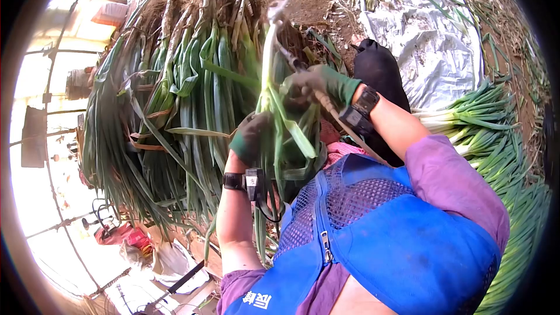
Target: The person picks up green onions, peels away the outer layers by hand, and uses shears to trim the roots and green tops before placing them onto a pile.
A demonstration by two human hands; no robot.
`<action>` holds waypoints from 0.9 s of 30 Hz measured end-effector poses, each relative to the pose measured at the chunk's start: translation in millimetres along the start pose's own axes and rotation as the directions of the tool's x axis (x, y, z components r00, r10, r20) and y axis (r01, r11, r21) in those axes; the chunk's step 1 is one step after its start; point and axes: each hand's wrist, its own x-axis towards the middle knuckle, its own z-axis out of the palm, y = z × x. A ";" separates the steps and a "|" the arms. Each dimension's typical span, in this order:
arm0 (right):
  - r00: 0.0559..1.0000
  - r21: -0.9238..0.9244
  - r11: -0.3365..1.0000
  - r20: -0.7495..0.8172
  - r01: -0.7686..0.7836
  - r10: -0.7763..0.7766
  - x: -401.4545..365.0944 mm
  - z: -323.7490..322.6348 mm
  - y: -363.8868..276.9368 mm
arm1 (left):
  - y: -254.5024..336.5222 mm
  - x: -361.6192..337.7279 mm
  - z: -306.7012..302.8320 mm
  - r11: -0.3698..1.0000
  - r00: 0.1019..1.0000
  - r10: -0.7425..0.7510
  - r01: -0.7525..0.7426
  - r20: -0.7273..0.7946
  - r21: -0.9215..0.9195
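My left hand (252, 136), in a dark glove with a green cuff, is closed around the leaves of a green onion (268, 61). The onion stands upright in view, white stem and roots upward, with a loose leaf bending down to the right. To its right, my gloved right hand (321, 84) is closed on an air nozzle (290, 57) whose thin tip points toward the upper stem. A brownish hose (338, 118) trails from that hand toward my vest. Slight motion blur covers the nozzle and the onion's root end.
A large heap of unpeeled green onions (192, 93) lies on the left, roots at the top. Cleaned green onions (501, 163) are stacked along the right beside a white plastic sheet (426, 41). My dark trouser leg (380, 73) is between. Red and white bags (169, 259) lie lower left.
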 end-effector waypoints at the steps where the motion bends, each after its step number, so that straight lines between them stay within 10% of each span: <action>1: 0.998 0.067 0.997 0.054 0.026 -0.029 -8.1 4.7 2.9 | 10.1 -10.6 23.7 0.991 0.999 0.042 -0.044 -0.023 -0.125; 5: 0.991 -0.138 0.990 0.133 0.003 0.016 -48.3 13.6 -8.7 | 21.5 -11.4 29.0 0.981 0.991 -0.017 0.042 0.133 -0.188; 13: 0.923 0.113 0.977 -0.363 0.180 -0.128 -38.8 -25.4 -2.2 | 21.1 -8.3 71.3 0.898 0.938 0.334 -0.287 -0.093 0.333; 17: 0.944 0.094 0.984 -0.309 0.149 -0.113 -53.6 -23.2 -22.2 | -5.6 26.8 50.3 0.929 0.988 0.143 -0.114 -0.057 0.353; 21: 0.960 0.184 0.945 -0.129 0.271 -0.250 -20.5 -36.1 24.2 | -48.4 83.8 3.2 0.365 0.963 0.070 0.219 -0.261 0.905; 26: 0.958 0.256 0.939 -0.230 0.229 -0.171 -15.6 -32.2 25.2 | -21.3 93.5 -14.6 0.496 0.991 0.126 -0.095 0.036 0.863; 27: 0.949 0.226 0.941 -0.249 0.253 -0.195 -13.0 -30.4 25.6 | 43.4 61.8 20.4 0.303 0.991 0.072 0.088 -0.115 0.949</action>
